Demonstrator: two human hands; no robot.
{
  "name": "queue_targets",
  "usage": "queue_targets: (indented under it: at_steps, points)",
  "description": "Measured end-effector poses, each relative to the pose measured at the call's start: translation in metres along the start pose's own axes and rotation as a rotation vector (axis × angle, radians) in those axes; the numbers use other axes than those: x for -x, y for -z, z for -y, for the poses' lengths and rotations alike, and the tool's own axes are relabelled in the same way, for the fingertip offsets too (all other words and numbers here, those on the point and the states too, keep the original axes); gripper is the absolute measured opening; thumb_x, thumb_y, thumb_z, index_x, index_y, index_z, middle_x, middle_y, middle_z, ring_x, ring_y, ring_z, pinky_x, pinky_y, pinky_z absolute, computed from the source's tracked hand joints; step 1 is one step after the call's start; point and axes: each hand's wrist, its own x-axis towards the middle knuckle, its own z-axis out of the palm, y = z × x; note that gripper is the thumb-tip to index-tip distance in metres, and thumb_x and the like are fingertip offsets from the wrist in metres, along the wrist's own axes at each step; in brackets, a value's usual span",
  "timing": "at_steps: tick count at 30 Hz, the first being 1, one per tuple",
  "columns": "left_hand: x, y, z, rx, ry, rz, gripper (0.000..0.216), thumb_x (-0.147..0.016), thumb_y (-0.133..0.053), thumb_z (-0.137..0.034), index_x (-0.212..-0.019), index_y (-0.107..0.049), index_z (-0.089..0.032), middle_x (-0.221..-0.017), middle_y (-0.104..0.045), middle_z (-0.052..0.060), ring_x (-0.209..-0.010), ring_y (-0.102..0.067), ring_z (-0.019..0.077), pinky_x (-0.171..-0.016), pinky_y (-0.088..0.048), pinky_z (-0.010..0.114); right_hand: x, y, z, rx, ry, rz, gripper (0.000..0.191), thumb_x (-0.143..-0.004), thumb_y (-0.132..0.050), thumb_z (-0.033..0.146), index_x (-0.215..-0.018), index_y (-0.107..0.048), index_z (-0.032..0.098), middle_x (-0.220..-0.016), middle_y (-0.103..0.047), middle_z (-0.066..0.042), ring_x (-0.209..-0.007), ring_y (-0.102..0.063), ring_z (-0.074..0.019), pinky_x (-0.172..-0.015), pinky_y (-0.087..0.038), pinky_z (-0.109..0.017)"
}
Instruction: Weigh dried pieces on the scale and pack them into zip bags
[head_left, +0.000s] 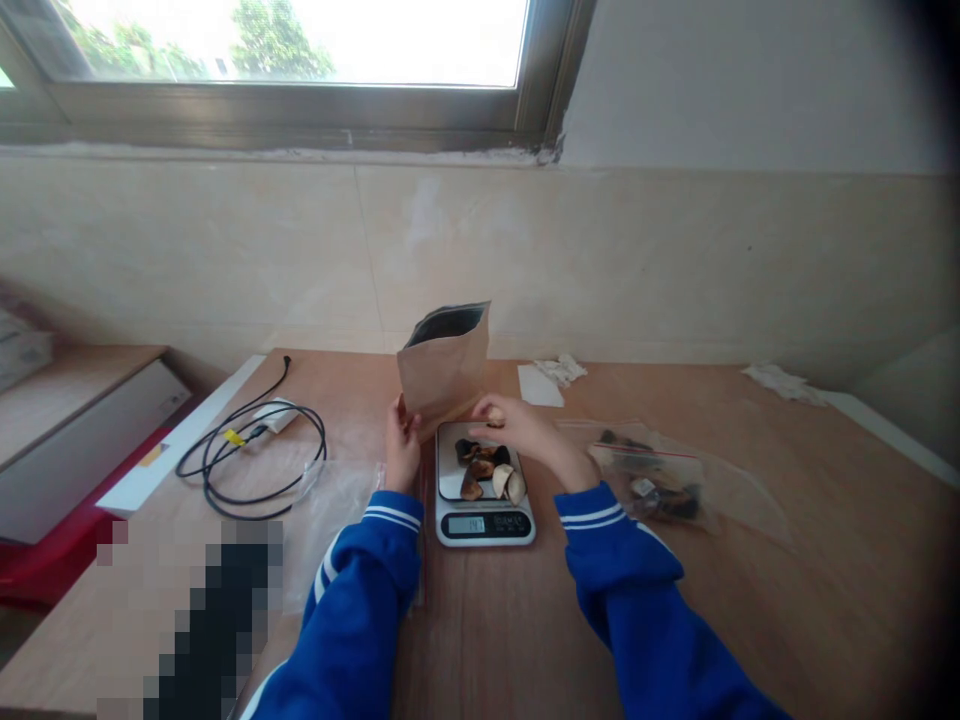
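A brown kraft paper pouch [444, 362] stands behind the scale with its top open and dark inside. My left hand [403, 448] grips the pouch at its lower left side. My right hand [517, 428] is over the back of the scale, fingers bent around a small pale dried piece [495, 416]. On the white kitchen scale [448, 506] lie several curved, shell-like dried pieces [484, 465], some dark brown and some cream. The scale's display [472, 525] is lit and seems to read 147; a decimal point is hard to make out.
Right of the scale lie clear zip bags [652, 480] with dark contents. A flat clear bag [337, 530] is by my left forearm. A coiled black cable [255, 450] with a white adapter [276, 414] sits at left. Crumpled tissue [559, 370] lies near the wall.
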Motion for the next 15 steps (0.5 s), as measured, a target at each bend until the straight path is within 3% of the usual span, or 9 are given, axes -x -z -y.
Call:
queue_targets:
  at_steps: [3, 7, 13, 15]
  points:
    - [0.000, 0.000, -0.002, 0.010, 0.007, 0.003, 0.040, -0.088, -0.052, -0.033, -0.126, -0.043, -0.024, -0.132, -0.052, 0.010, -0.125, -0.049, 0.0226, -0.106, -0.040, 0.043, -0.006, -0.013, 0.007, 0.067, 0.001, 0.119, 0.018, -0.072, -0.072, 0.022, -0.088, -0.064, 0.021, -0.086, -0.069, -0.001, -0.080, -0.063, -0.0178, -0.070, -0.044, -0.027]
    - [0.000, 0.000, -0.004, 0.018, 0.021, 0.001, 0.040, -0.088, -0.052, -0.033, -0.126, -0.043, -0.023, -0.131, -0.052, 0.011, -0.125, -0.049, 0.0228, -0.106, -0.040, 0.042, -0.012, -0.020, 0.002, 0.089, 0.009, 0.143, 0.012, -0.071, -0.070, 0.014, -0.081, -0.066, 0.020, -0.082, -0.070, -0.001, -0.078, -0.064, -0.0172, -0.070, -0.044, -0.026]
    - [0.000, 0.000, -0.004, 0.025, 0.044, 0.003, 0.039, -0.089, -0.052, -0.032, -0.126, -0.043, -0.022, -0.132, -0.052, 0.011, -0.126, -0.048, 0.0228, -0.107, -0.039, 0.044, -0.001, 0.010, -0.024, 0.075, -0.089, -0.213, 0.006, -0.078, -0.060, 0.017, -0.082, -0.064, 0.020, -0.083, -0.070, -0.002, -0.078, -0.064, -0.0182, -0.071, -0.045, -0.028]
    - [0.001, 0.000, -0.004, 0.025, 0.046, 0.003, 0.039, -0.089, -0.052, -0.031, -0.126, -0.043, -0.021, -0.132, -0.051, 0.011, -0.126, -0.048, 0.0230, -0.108, -0.038, 0.044, 0.013, 0.021, -0.040, 0.119, -0.168, -0.242, 0.007, -0.076, -0.060, 0.016, -0.080, -0.063, 0.020, -0.081, -0.069, -0.002, -0.076, -0.064, -0.0186, -0.070, -0.045, -0.028]
